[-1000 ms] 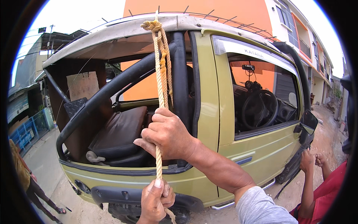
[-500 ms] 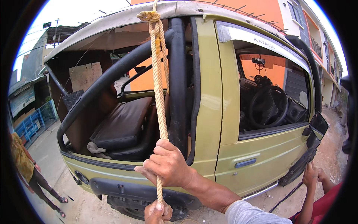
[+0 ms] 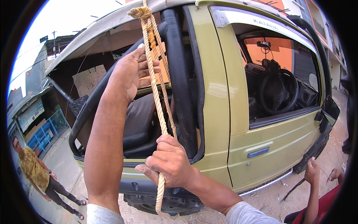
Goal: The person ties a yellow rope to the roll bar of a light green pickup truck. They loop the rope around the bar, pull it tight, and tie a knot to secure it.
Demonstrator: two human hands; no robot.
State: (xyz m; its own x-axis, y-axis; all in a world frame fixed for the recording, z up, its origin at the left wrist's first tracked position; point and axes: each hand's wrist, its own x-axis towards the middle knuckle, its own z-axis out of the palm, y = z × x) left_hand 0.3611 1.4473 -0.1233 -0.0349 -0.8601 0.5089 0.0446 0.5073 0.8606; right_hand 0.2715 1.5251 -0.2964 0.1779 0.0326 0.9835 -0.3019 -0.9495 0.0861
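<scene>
A twisted cream rope (image 3: 160, 111) hangs from above the roof edge of an olive-green jeep-like vehicle (image 3: 212, 86), with a knot (image 3: 141, 13) near the top. Below the knot a second strand runs beside it. My right hand (image 3: 167, 161) is closed around the rope at mid-height, and its loose end drops below toward the ground. Raised higher, my left hand (image 3: 131, 72) has its fingers stretched out beside the rope, their tips passing behind it. Nothing shows in that hand.
Black roll-bar tubes (image 3: 175, 82) and a dark seat (image 3: 140, 115) lie behind the rope. A side mirror (image 3: 329, 109) juts out at right. One person (image 3: 37, 168) stands at far left; another person's hand (image 3: 312, 170) holds a dark cord at lower right.
My left hand has let go of the rope's lower part and risen to its upper part, fingers extended. My right hand keeps its hold. The person at left shows more fully.
</scene>
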